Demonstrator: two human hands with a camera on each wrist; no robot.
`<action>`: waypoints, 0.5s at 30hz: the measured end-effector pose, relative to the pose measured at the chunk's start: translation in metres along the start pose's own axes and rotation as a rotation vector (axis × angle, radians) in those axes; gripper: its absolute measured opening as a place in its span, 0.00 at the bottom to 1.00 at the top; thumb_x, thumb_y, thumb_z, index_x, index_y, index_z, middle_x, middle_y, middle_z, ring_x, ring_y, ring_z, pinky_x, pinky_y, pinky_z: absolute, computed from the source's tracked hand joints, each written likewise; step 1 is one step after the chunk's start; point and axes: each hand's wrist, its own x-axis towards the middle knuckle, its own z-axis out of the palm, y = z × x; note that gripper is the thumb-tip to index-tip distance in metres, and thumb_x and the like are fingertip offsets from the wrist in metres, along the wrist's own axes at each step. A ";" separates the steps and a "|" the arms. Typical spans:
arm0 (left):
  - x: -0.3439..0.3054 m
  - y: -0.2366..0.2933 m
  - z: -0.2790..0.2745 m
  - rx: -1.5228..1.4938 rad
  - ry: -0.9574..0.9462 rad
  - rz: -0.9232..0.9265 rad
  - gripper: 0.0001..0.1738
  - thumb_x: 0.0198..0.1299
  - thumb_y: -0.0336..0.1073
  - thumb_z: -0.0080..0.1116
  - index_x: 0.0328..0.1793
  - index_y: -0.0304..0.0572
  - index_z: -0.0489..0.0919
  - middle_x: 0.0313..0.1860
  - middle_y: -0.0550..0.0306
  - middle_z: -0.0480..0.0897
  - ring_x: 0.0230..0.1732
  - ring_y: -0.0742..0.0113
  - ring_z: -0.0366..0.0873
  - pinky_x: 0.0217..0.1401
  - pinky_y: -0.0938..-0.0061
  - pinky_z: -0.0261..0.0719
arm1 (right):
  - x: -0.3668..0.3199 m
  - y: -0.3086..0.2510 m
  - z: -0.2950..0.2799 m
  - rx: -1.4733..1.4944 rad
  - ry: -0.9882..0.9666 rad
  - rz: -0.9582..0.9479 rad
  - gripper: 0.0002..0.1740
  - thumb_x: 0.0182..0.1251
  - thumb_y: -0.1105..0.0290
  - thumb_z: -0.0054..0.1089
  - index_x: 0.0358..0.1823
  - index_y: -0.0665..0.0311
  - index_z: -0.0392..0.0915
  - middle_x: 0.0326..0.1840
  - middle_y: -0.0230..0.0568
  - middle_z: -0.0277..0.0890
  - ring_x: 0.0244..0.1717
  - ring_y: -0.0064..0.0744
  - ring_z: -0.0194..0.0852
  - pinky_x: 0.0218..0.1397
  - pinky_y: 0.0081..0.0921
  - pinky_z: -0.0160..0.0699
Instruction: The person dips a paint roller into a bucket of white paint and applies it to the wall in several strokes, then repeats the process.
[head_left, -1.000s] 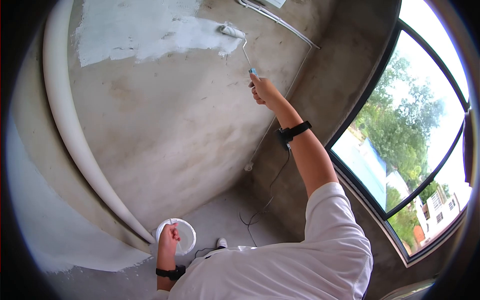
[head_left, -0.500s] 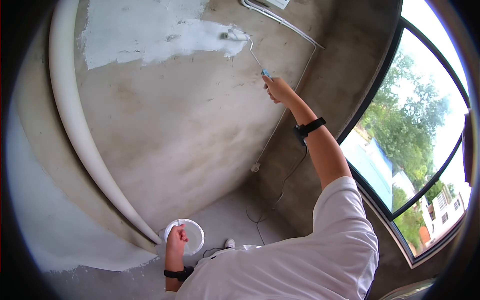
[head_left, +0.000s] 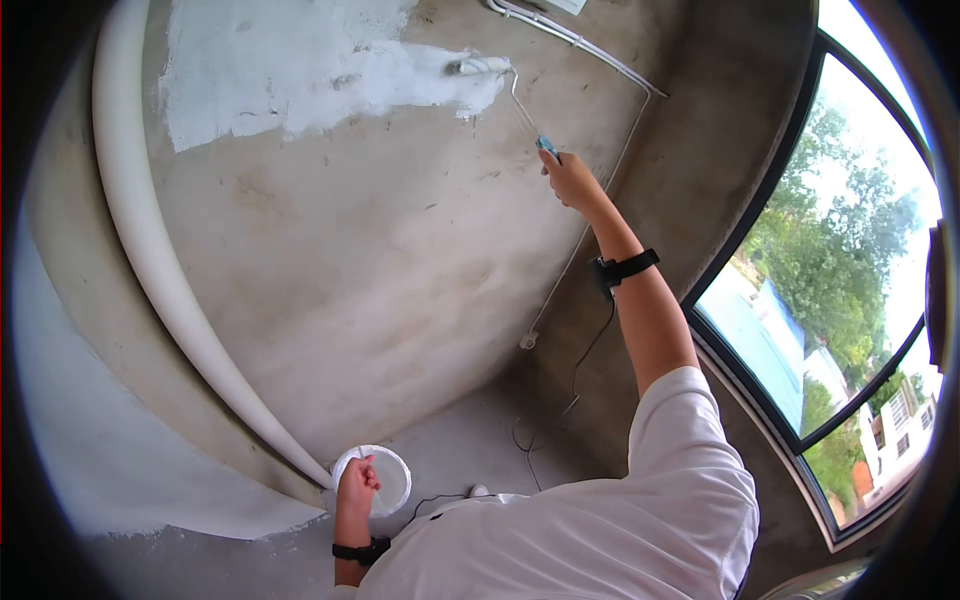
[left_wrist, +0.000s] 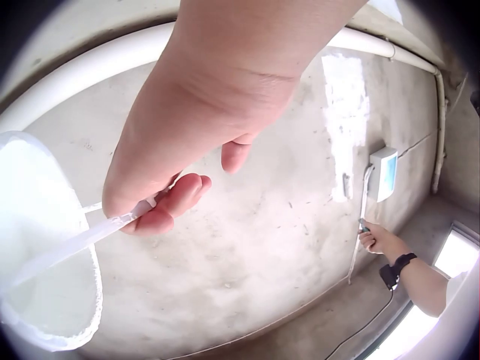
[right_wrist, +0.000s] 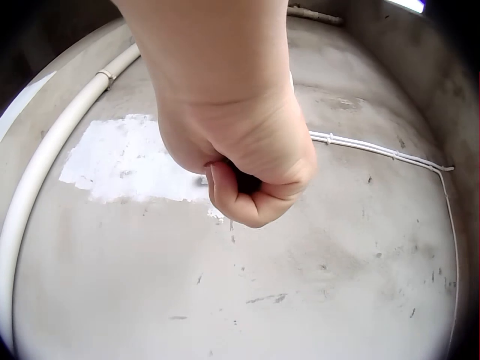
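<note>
My right hand (head_left: 573, 182) grips the blue handle of a paint roller (head_left: 484, 66), arm stretched up and forward. The white roller sleeve lies against the wall at the right end of a wet-looking white paint strip (head_left: 390, 75). In the right wrist view the curled fingers (right_wrist: 255, 208) hide most of the roller. Low at the left, my left hand (head_left: 357, 487) holds the bail handle (left_wrist: 71, 247) of a white bucket (head_left: 404, 488), fingers curled round it. The bucket hangs beside the hand, with pale paint visible inside.
A thick white pipe (head_left: 150, 230) runs down the wall's left side. Thin white conduits (head_left: 580, 42) lead to a white box (left_wrist: 384, 174). At the right is a black-framed window (head_left: 812, 250). A dark cable (head_left: 585, 360) trails from the right wrist strap to the floor.
The roller has moved slightly to the right along the wall, with the right hand moving right and a little lower. The left hand keeps hold of the bucket handle. The head view has shifted slightly.
</note>
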 end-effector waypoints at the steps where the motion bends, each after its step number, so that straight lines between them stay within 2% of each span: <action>1: -0.001 0.001 0.000 0.011 0.016 0.008 0.18 0.60 0.44 0.53 0.50 0.40 0.75 0.24 0.66 0.67 0.23 0.72 0.62 0.38 0.67 0.66 | 0.003 0.003 0.000 -0.043 0.025 -0.033 0.31 0.79 0.45 0.45 0.36 0.70 0.76 0.19 0.36 0.66 0.17 0.29 0.65 0.22 0.30 0.67; 2: -0.001 0.002 0.000 0.004 0.018 0.005 0.18 0.60 0.44 0.53 0.51 0.40 0.75 0.24 0.66 0.67 0.23 0.72 0.62 0.38 0.67 0.66 | 0.003 0.009 0.003 -0.021 0.026 -0.027 0.31 0.79 0.45 0.45 0.36 0.70 0.76 0.19 0.36 0.66 0.17 0.29 0.65 0.22 0.30 0.67; 4: -0.004 0.006 0.006 0.012 0.025 0.014 0.19 0.60 0.44 0.52 0.51 0.39 0.74 0.24 0.66 0.67 0.23 0.72 0.62 0.38 0.67 0.66 | -0.001 0.017 0.005 -0.172 0.089 -0.147 0.30 0.79 0.47 0.47 0.36 0.71 0.77 0.22 0.45 0.71 0.23 0.38 0.69 0.32 0.36 0.71; 5: -0.008 0.008 0.009 0.022 0.038 0.018 0.19 0.60 0.44 0.52 0.51 0.39 0.74 0.24 0.66 0.67 0.23 0.72 0.63 0.38 0.67 0.67 | -0.005 0.023 -0.001 -0.151 0.095 -0.147 0.30 0.79 0.47 0.47 0.36 0.71 0.77 0.22 0.45 0.71 0.23 0.38 0.69 0.32 0.36 0.71; 7: -0.017 0.015 0.022 0.037 0.060 0.039 0.19 0.60 0.43 0.52 0.52 0.37 0.74 0.24 0.66 0.67 0.24 0.72 0.63 0.38 0.68 0.68 | -0.021 0.023 -0.030 -0.092 0.073 -0.185 0.28 0.78 0.50 0.50 0.32 0.73 0.76 0.25 0.57 0.75 0.27 0.52 0.72 0.37 0.44 0.71; 8: -0.018 0.018 0.025 0.046 0.076 0.051 0.19 0.60 0.43 0.52 0.52 0.37 0.74 0.24 0.66 0.67 0.24 0.72 0.63 0.38 0.68 0.68 | -0.026 0.023 -0.046 -0.130 0.049 -0.184 0.25 0.76 0.53 0.54 0.34 0.72 0.76 0.25 0.58 0.75 0.27 0.54 0.71 0.35 0.44 0.70; 10: -0.019 0.022 0.026 0.078 0.093 0.060 0.20 0.60 0.43 0.52 0.52 0.37 0.74 0.24 0.66 0.67 0.24 0.72 0.64 0.37 0.69 0.68 | -0.030 0.028 -0.069 -0.268 0.045 -0.246 0.22 0.76 0.54 0.56 0.37 0.71 0.77 0.26 0.58 0.75 0.27 0.56 0.71 0.34 0.45 0.69; 13: -0.016 0.029 0.025 0.087 0.132 0.083 0.20 0.60 0.44 0.53 0.52 0.37 0.74 0.24 0.66 0.67 0.24 0.72 0.64 0.37 0.69 0.68 | -0.023 0.033 -0.087 -0.305 0.056 -0.366 0.18 0.76 0.56 0.57 0.41 0.67 0.78 0.25 0.55 0.76 0.25 0.57 0.72 0.33 0.45 0.70; 15: -0.018 0.031 0.025 0.080 0.166 0.090 0.20 0.60 0.44 0.53 0.52 0.38 0.75 0.24 0.66 0.67 0.24 0.72 0.64 0.38 0.69 0.68 | -0.013 0.034 -0.097 -0.360 0.077 -0.442 0.18 0.76 0.55 0.57 0.42 0.66 0.79 0.23 0.52 0.76 0.24 0.54 0.74 0.31 0.44 0.71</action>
